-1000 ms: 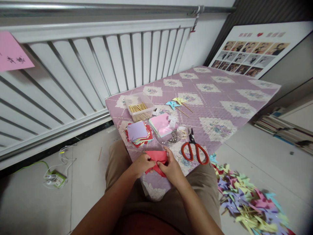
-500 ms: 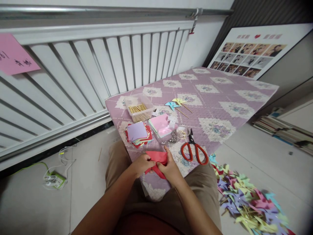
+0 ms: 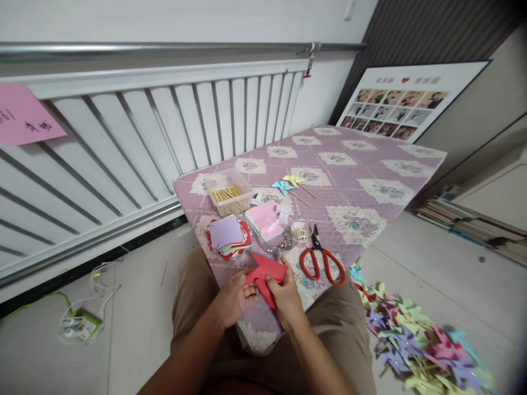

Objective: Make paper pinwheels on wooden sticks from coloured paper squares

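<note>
A red paper pinwheel (image 3: 268, 270) with folded blades is pinched in my right hand (image 3: 288, 296), its thumb pressing on the middle of the paper. My left hand (image 3: 234, 299) is at the paper's left tip, palm turned up and fingers apart; whether it touches the paper is hard to tell. Just beyond are a clear dish with small metal pins (image 3: 284, 244) and a round tub of small pale pieces (image 3: 301, 231). Red-handled scissors (image 3: 321, 263) lie to the right. A stack of coloured paper squares (image 3: 228, 233) sits left of the dish.
Behind the stack stands a plastic box of wooden sticks (image 3: 228, 197). Pink and pale paper pieces (image 3: 265, 216) lie beside it. A blue pinwheel (image 3: 282, 187) and a yellow pinwheel (image 3: 293, 180) rest on the cloth. Many finished pinwheels (image 3: 420, 340) are heaped at right, below the table.
My left hand has let go of the red paper and its fingers have spread. The blades now show as a pinwheel shape in my right hand. The view has tilted up and shifted.
</note>
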